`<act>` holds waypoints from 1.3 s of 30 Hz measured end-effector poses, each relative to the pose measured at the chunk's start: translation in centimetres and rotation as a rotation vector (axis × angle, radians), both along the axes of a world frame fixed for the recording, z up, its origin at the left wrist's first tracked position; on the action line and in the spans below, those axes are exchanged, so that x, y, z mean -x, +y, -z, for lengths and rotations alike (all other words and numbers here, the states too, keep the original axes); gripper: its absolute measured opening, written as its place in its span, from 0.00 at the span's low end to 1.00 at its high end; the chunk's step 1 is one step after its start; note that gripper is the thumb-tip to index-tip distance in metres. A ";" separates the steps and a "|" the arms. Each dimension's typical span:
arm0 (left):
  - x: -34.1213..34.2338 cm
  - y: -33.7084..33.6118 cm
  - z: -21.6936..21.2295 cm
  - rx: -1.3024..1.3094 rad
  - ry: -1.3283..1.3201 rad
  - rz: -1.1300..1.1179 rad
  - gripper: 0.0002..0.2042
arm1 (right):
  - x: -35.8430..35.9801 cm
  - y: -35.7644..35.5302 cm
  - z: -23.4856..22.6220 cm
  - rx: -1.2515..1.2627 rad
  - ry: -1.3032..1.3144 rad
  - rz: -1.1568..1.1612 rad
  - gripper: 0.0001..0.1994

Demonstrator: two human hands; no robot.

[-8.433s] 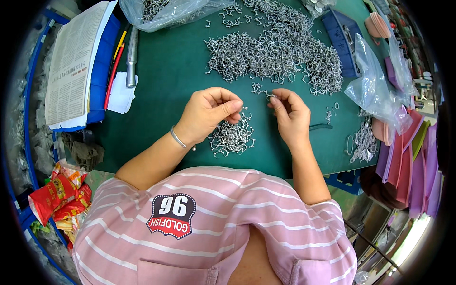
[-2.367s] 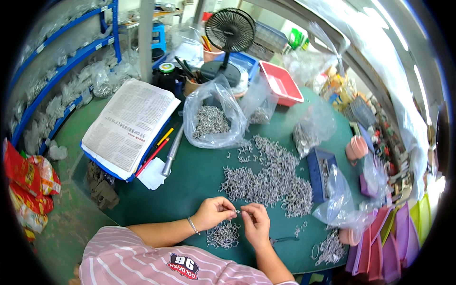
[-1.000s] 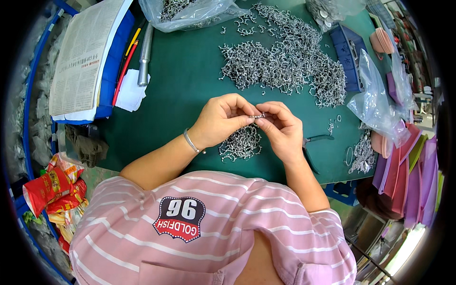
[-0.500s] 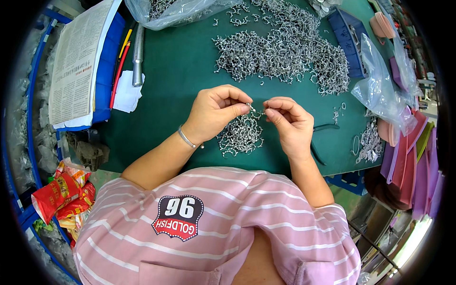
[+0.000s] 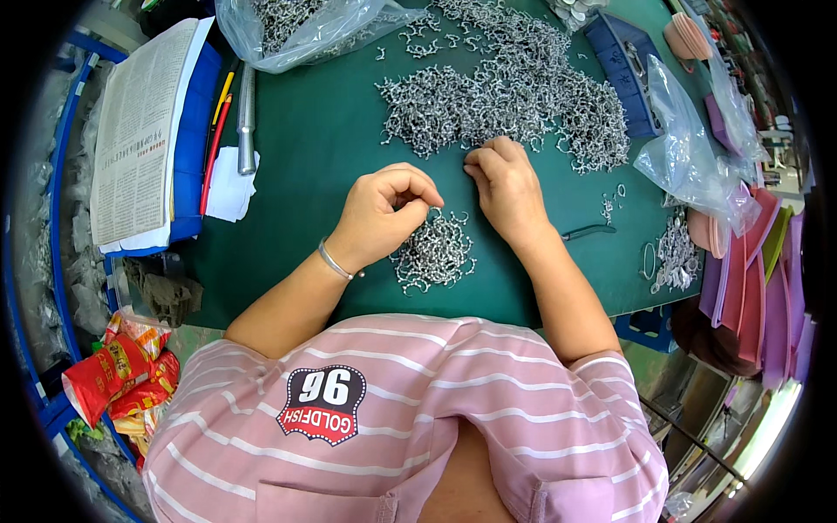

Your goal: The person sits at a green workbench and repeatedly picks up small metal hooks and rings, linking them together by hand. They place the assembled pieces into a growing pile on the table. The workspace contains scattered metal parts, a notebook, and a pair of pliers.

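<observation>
My left hand [image 5: 391, 212] has thumb and forefinger closed in a pinch at the upper edge of a small heap of curved silvery metal pieces [image 5: 433, 255]. What sits in that pinch is too small to make out. My right hand [image 5: 508, 193] reaches farther out, its fingers bent together at the near edge of a much larger pile of the same kind of pieces [image 5: 514, 96]. Its fingertips partly hide whatever they touch there. Both hands are over a green table mat [image 5: 323, 131].
Plastic bags [image 5: 296, 44] of pieces stand far left; a blue bin [image 5: 623, 70] is far right. Green-handled pliers [image 5: 588, 231] lie by my right forearm. Near the right edge are silvery rings and clasps [image 5: 676, 253]. Pencils [image 5: 216, 157] and a metal rod [image 5: 246, 122] lie left.
My right hand has moved away from my left, out to the near edge of the large pile. My left hand stays pinched above the small heap.
</observation>
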State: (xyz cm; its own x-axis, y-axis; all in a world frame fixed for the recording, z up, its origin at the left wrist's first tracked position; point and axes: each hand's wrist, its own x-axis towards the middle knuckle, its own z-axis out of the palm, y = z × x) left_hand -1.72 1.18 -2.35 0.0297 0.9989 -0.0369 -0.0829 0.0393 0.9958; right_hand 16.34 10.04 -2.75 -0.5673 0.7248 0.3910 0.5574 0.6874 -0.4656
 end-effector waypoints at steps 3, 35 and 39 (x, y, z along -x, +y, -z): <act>0.0 0.0 0.0 -0.001 -0.015 -0.030 0.08 | -0.1 -0.2 0.3 -0.067 0.017 -0.014 0.04; -0.2 0.2 0.7 -0.049 -0.085 -0.076 0.06 | -14.6 0.3 -0.1 -0.060 -0.150 0.602 0.06; -0.2 0.1 0.6 -0.057 -0.099 -0.065 0.07 | -14.3 1.1 -0.6 -0.055 -0.094 0.543 0.06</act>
State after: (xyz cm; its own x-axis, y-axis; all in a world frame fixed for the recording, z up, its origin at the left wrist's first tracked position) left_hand -1.49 1.26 -2.94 -0.0348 0.9992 0.0198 -0.1810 -0.0258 0.9831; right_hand 30.67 11.10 -2.16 -0.1516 0.9028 0.4024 0.8762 0.3112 -0.3680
